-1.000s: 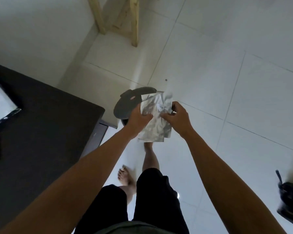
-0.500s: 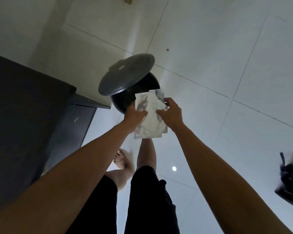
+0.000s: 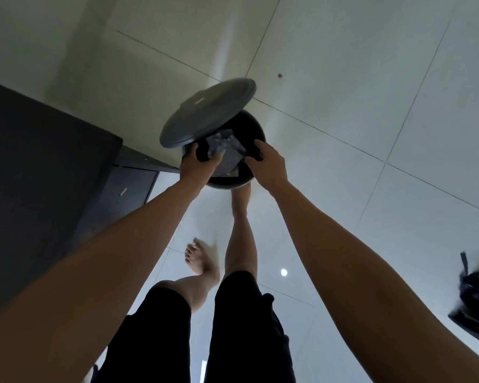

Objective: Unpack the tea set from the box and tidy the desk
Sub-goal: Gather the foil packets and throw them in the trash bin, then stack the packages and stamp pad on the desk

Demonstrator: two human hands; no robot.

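A round dark pedal bin (image 3: 256,134) stands on the tiled floor with its lid (image 3: 208,113) tipped up to the left. Crumpled silvery foil wrappers (image 3: 226,150) lie in shadow inside the bin's mouth. My left hand (image 3: 198,165) hovers over the bin's near-left rim, fingers curved apart, its thumb overlapping the wrappers' lower corner. My right hand (image 3: 267,164) is at the near-right rim, fingers spread in a curve with nothing between them. My right foot is hidden behind the bin's base.
A dark desk (image 3: 39,167) with a lower drawer unit (image 3: 127,186) fills the left side, close to the bin. A black bag (image 3: 476,299) lies on the floor at the right edge. My bare left foot (image 3: 198,258) rests on the pale tiles (image 3: 371,106).
The camera tilted down and I leaned toward the bin. The lid rose fully. Both hands carried the wrappers down into the bin's mouth and their fingers came apart.
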